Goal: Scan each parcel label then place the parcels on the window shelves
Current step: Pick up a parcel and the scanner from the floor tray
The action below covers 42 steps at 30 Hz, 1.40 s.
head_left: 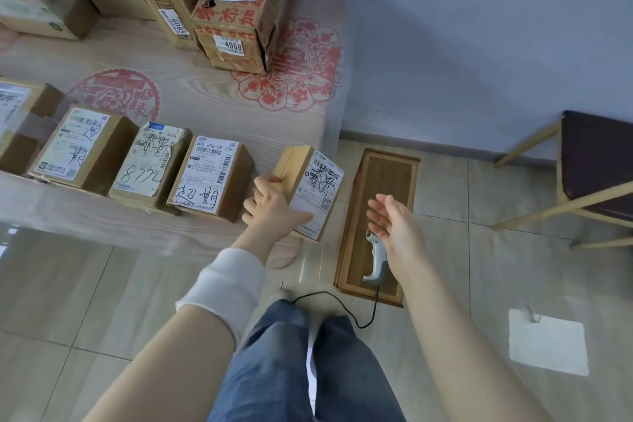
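Parcel [313,188] stands tilted at the right edge of the table [205,92], with the left hand [270,205] gripping its side. Right hand [397,223] is spread flat and holds nothing, above the scanner [376,259] lying in a wooden tray [387,178] on the floor. Other labelled parcels [209,175] stand in a row to its left.

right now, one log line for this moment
left hand: grips parcel | right hand: open over scanner | scanner: on wooden tray
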Tool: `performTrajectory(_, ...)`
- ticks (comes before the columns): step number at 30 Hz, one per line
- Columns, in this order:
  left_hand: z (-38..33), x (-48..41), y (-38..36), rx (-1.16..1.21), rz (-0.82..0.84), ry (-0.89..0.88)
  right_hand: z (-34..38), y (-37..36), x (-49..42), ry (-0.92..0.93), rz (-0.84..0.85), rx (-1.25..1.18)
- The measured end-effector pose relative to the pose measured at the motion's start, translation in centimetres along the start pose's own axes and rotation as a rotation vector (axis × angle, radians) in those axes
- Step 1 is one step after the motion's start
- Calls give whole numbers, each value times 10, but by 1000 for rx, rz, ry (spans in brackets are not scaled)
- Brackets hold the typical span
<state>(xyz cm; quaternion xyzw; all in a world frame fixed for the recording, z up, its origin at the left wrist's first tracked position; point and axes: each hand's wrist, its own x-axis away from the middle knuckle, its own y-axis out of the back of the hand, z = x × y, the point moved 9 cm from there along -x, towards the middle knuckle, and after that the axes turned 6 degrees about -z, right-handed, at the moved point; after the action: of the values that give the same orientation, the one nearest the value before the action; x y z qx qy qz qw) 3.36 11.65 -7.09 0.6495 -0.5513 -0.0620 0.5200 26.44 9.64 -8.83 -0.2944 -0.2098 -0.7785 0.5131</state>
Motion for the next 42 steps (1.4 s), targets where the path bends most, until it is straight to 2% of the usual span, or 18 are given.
performTrajectory(3, 11, -5, 0, 27, 44, 51, -4, -3, 3, -12, 6, -4)
performTrajectory(6, 22, -6, 0, 193, 52, 77, -6, -3, 7, -4, -16, -10)
performTrajectory(10, 18, 3, -16, 515, 201, 24, -17, 5, 12, 23, -81, -15)
performTrajectory(15, 0, 15, -50, 745, 380, -64, -56, 26, 18, -22, -202, -76)
performTrajectory(20, -20, 48, -85, 814, 468, -111, -85, 63, 30, -91, -293, -246)
performTrajectory(24, -22, 72, -123, 834, 525, -65, -93, 93, 26, -104, -304, -265)
performTrajectory(29, 3, 83, -176, 896, 524, 162, -106, 124, 13, -127, -296, -199)
performTrajectory(33, 36, 66, -213, 944, 415, 314, -137, 141, -15, -160, -278, -54)
performTrajectory(36, 66, 32, -243, 859, 334, 329, -173, 143, -59, -176, -254, 67)
performTrajectory(42, 109, -46, -305, 767, 269, 233, -264, 123, -154, -280, -211, 177)
